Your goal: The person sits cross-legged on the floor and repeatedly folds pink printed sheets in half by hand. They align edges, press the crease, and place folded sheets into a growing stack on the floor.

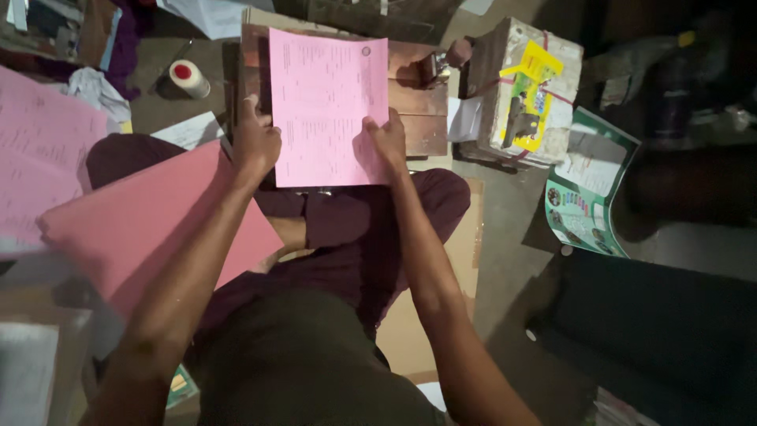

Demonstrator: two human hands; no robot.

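— Pink paper [327, 106] lies on the wooden block [414, 110]; left hand [256, 142] and right hand [386, 142] pinch its bottom edge.
— One hard pull might tear it or slide it off.

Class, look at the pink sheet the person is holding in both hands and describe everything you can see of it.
The pink sheet is a single rectangular piece of thin paper, printed with fine dark lines of text and a small round mark near its top right corner. It looks flat and uncreased, held upright in portrait pose over a low wooden stand. The left hand grips its lower left edge and the right hand its lower right corner, thumbs on the face.
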